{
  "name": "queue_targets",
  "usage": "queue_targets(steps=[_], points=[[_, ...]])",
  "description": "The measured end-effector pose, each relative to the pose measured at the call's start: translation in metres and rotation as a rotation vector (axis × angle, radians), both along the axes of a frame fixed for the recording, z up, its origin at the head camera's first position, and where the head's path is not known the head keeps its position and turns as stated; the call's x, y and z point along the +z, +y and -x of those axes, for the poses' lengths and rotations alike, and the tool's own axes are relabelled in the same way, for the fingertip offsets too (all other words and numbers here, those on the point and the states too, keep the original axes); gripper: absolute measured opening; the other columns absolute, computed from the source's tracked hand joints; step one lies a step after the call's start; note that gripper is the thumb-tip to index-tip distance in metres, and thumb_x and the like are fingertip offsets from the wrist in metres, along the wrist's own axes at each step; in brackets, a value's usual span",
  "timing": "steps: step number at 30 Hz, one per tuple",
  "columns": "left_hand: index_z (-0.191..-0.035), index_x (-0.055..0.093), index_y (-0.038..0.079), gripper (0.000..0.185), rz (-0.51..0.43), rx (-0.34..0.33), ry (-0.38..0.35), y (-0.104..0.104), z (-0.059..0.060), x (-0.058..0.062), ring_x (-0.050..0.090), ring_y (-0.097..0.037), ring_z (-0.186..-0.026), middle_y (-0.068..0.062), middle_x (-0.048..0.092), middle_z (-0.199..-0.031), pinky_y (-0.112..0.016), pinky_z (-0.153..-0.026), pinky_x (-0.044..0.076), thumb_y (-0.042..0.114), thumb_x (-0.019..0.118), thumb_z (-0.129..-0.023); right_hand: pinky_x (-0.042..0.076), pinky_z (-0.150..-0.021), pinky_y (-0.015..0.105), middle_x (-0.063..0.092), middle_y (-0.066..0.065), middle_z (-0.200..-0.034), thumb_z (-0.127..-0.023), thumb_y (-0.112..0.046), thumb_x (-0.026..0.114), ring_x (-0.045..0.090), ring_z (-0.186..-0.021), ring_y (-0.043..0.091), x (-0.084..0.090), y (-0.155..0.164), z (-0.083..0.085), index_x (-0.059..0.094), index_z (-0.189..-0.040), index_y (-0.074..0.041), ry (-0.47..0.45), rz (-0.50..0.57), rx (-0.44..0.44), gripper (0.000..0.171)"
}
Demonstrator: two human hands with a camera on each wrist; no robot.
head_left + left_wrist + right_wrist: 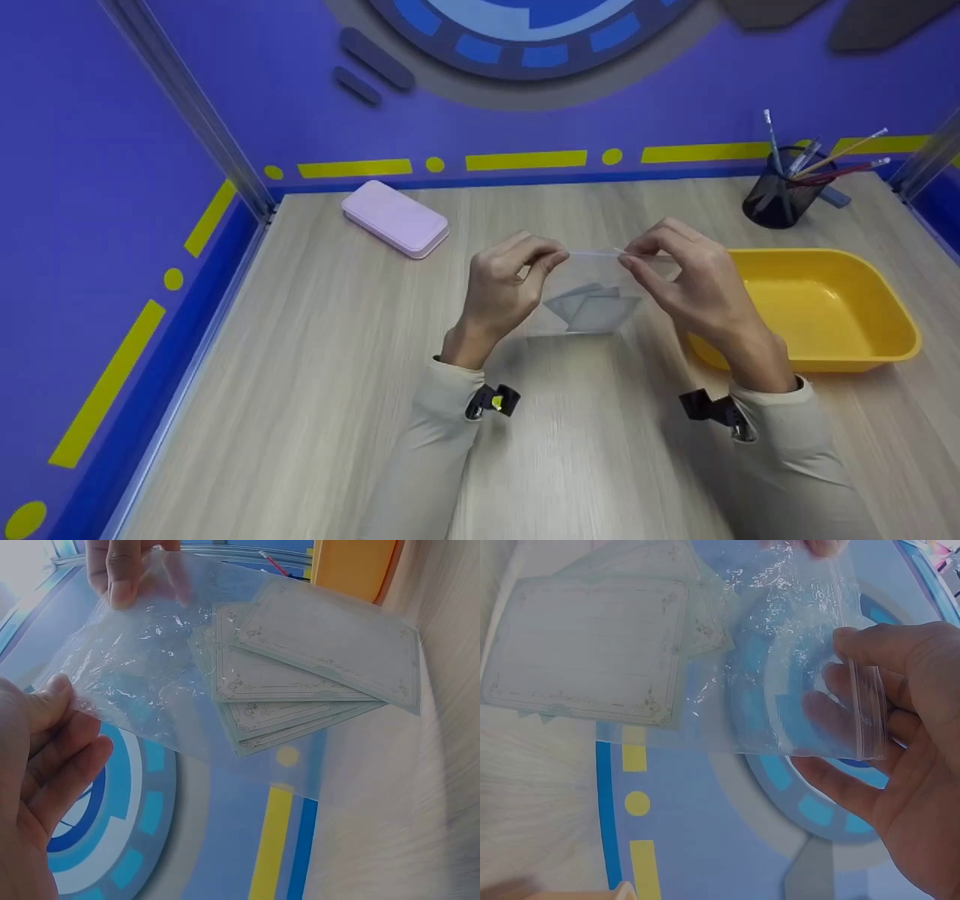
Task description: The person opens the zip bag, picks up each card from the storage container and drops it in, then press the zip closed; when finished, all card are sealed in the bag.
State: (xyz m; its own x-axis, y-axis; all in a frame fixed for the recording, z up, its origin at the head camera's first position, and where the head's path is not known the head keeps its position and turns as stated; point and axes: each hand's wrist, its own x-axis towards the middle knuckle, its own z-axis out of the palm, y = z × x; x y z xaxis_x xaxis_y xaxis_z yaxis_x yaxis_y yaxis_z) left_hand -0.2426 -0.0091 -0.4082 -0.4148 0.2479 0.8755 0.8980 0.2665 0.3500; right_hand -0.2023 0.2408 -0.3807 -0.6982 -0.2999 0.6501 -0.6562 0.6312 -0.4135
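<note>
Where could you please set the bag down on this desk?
Bare wood lies left of the left hand, below the pink case, and near the sleeves. The right is crowded: yellow tray, pen cup. Both hands pinch the bag.

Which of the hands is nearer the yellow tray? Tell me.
Right. The right hand pinches the bag at its top right corner, just beside the yellow tray's left rim. The left hand pinches the bag's top left corner, farther from the tray.
</note>
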Motion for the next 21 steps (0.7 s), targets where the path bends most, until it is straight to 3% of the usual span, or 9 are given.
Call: queue_targets(steps=[12,16,21], points=[[-0.1,0.074,-0.002,0.006,0.037,-0.102,-0.08,-0.0037,-0.0053,0.0084,0.072,-0.015,-0.08,-0.009,0.072,-0.089,-0.021,-0.077,0.059,0.003,0.076,-0.098,0.049,-0.09,0.019,0.069,0.009,-0.097,-0.092,0.003,0.08,0.068,-0.091,0.02,0.0074,-0.0023,-0.0063,0.073,-0.1,0.001,0.047,-0.026,-0.016,0.01],[-0.102,0.076,-0.002,0.012,0.033,-0.098,-0.093,-0.0016,-0.0064,0.009,0.073,-0.015,-0.08,-0.009,0.074,-0.09,-0.02,-0.076,0.059,0.004,0.081,-0.093,0.051,-0.089,0.02,0.068,0.009,-0.096,-0.092,0.005,0.08,0.068,-0.091,0.019,0.0089,-0.0035,-0.0074,0.073,-0.1,0.001,0.067,-0.034,-0.005,0.011],[-0.097,0.078,0.0,0.009,0.059,-0.071,-0.058,0.0026,-0.006,0.0076,0.072,-0.013,-0.076,-0.007,0.073,-0.086,-0.019,-0.074,0.057,0.007,0.082,-0.093,0.05,-0.09,0.015,0.068,0.009,-0.097,-0.092,0.006,0.079,0.069,-0.093,0.019,0.0069,-0.0055,-0.0069,0.073,-0.101,0.001,0.064,-0.036,0.031,0.012]])
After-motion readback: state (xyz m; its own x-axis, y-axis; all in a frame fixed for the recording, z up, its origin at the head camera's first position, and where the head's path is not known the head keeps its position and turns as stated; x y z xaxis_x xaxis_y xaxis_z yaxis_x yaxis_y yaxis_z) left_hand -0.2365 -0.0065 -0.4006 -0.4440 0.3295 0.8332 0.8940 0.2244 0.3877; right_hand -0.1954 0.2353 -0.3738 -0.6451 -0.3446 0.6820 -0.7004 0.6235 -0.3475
